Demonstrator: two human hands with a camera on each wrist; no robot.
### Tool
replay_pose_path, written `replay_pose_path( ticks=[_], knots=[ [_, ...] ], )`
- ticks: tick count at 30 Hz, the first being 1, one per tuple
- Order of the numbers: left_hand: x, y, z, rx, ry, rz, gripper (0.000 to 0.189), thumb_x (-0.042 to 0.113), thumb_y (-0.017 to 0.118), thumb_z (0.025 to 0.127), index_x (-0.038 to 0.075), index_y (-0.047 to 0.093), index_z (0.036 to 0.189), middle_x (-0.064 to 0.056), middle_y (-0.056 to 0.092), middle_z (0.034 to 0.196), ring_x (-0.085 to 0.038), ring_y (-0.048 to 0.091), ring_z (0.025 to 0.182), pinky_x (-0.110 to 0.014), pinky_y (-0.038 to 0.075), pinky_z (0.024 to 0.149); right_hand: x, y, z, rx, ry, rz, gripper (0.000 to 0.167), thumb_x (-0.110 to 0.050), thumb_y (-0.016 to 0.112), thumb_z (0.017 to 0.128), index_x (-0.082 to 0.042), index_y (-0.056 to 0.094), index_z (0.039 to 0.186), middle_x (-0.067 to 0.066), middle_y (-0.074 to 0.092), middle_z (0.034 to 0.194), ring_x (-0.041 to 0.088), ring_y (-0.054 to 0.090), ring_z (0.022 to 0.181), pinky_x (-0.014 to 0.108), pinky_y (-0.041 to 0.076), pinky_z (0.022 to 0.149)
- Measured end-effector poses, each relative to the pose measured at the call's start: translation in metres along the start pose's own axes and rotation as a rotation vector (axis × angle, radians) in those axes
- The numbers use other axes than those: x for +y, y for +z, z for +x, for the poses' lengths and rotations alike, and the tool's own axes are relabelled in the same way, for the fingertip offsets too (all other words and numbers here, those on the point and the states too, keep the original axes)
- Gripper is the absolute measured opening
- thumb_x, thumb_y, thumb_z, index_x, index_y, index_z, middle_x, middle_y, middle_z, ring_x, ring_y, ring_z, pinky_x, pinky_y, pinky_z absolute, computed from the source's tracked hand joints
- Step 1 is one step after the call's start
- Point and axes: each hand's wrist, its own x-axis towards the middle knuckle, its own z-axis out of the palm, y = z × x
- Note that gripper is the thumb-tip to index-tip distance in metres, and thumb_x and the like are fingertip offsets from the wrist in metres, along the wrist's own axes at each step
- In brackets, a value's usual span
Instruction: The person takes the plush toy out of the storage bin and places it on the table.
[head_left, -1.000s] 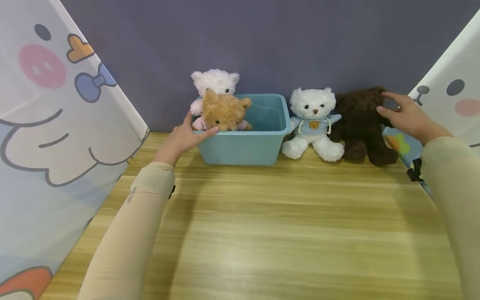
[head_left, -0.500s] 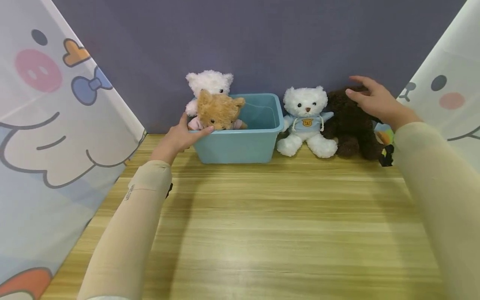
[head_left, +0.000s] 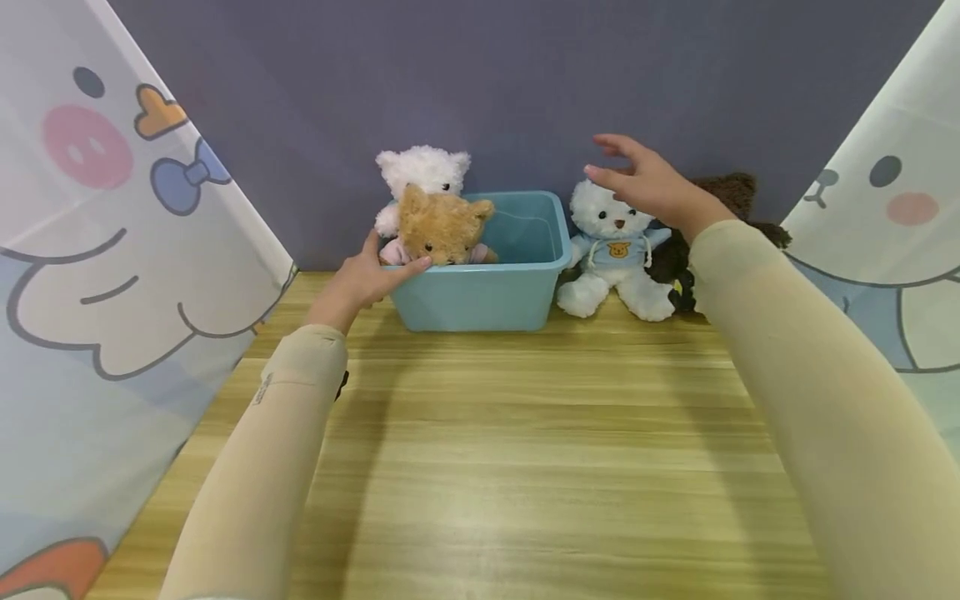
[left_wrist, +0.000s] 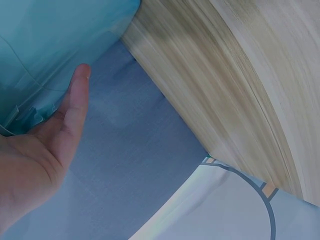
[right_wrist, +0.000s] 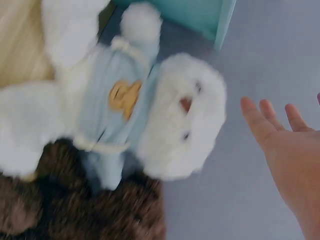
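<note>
My left hand (head_left: 356, 282) grips the front left corner of a light blue plastic bin (head_left: 480, 300), thumb over the rim. The left wrist view shows its fingers (left_wrist: 75, 105) along the bin's outer side. A white teddy bear (head_left: 426, 169) and a tan teddy bear (head_left: 444, 232) sit in the bin's left half. To the right of the bin, a white teddy bear in a blue hoodie (head_left: 618, 250) sits upright. My right hand (head_left: 648, 182) hovers over its head, fingers spread and holding nothing; in the right wrist view the fingertips are apart from the head.
A dark brown teddy bear (head_left: 731, 193) sits right of the hoodie bear, partly hidden by my right forearm. Bin and bears stand on a wood-grain table (head_left: 525, 458) against a grey back wall (head_left: 517, 92). Cartoon-print cloths (head_left: 172, 275) hang at both sides.
My right hand has left the dark brown teddy bear's head and moved left, over the hoodie bear. The left hand has stayed on the bin.
</note>
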Motion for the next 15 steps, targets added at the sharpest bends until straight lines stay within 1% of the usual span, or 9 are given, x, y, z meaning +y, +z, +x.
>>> replay_pose_path(
  ticks=[3, 4, 7, 9, 11, 14, 15],
  knots=[
    [-0.002, 0.001, 0.0, -0.001, -0.007, 0.003, 0.147, 0.11, 0.046, 0.064, 0.034, -0.028, 0.165, -0.024, 0.062, 0.144, -0.027, 0.059, 0.069, -0.041, 0.051, 0.062, -0.016, 0.015, 0.008, -0.034, -0.018, 0.013, 0.083, -0.062, 0.056, 0.104, -0.042, 0.013, 0.172, 0.001, 0.007, 0.182, 0.031, 0.024, 0.166, 0.059, 0.031, 0.13],
    [-0.002, 0.001, 0.0, -0.001, -0.006, 0.005, 0.148, 0.111, 0.046, 0.063, 0.034, -0.028, 0.165, -0.025, 0.062, 0.144, -0.027, 0.059, 0.068, -0.041, 0.051, 0.061, -0.021, 0.019, 0.01, -0.043, -0.024, 0.014, 0.083, -0.062, 0.057, 0.104, -0.042, 0.013, 0.172, 0.001, 0.008, 0.182, 0.03, 0.025, 0.166, 0.058, 0.032, 0.13],
    [-0.001, 0.0, 0.0, 0.004, 0.008, 0.017, 0.149, 0.111, 0.044, 0.063, 0.032, -0.028, 0.166, -0.027, 0.058, 0.149, -0.029, 0.063, 0.073, -0.041, 0.053, 0.061, -0.035, 0.031, 0.016, -0.061, -0.044, 0.005, 0.084, -0.065, 0.057, 0.103, -0.044, 0.013, 0.171, -0.001, 0.01, 0.182, 0.028, 0.025, 0.166, 0.057, 0.033, 0.13],
    [-0.001, -0.001, 0.0, 0.007, 0.017, 0.023, 0.149, 0.111, 0.043, 0.063, 0.031, -0.027, 0.166, -0.028, 0.051, 0.158, -0.032, 0.067, 0.08, -0.043, 0.055, 0.066, -0.044, 0.039, 0.019, -0.075, -0.062, 0.0, 0.084, -0.066, 0.057, 0.102, -0.045, 0.013, 0.171, -0.002, 0.011, 0.181, 0.028, 0.025, 0.166, 0.057, 0.033, 0.13],
    [0.0, -0.001, 0.0, 0.006, 0.018, 0.027, 0.149, 0.111, 0.043, 0.063, 0.03, -0.028, 0.166, -0.027, 0.046, 0.163, -0.033, 0.069, 0.087, -0.045, 0.057, 0.07, -0.05, 0.047, 0.022, -0.093, -0.078, -0.006, 0.084, -0.067, 0.058, 0.101, -0.046, 0.014, 0.17, -0.003, 0.011, 0.181, 0.028, 0.026, 0.166, 0.058, 0.034, 0.129],
    [0.001, 0.0, 0.0, 0.004, 0.014, 0.029, 0.149, 0.111, 0.043, 0.063, 0.03, -0.028, 0.166, -0.024, 0.042, 0.167, -0.035, 0.071, 0.095, -0.045, 0.058, 0.075, -0.057, 0.059, 0.027, -0.124, -0.095, -0.011, 0.084, -0.067, 0.059, 0.101, -0.048, 0.014, 0.17, -0.004, 0.011, 0.181, 0.027, 0.026, 0.166, 0.059, 0.033, 0.129],
    [0.001, 0.0, 0.0, 0.002, 0.014, 0.025, 0.149, 0.111, 0.043, 0.063, 0.031, -0.028, 0.166, -0.023, 0.043, 0.167, -0.036, 0.071, 0.096, -0.045, 0.058, 0.075, -0.059, 0.062, 0.028, -0.132, -0.099, -0.012, 0.085, -0.066, 0.06, 0.1, -0.048, 0.015, 0.169, -0.004, 0.011, 0.181, 0.027, 0.026, 0.166, 0.06, 0.033, 0.129]
  ],
)
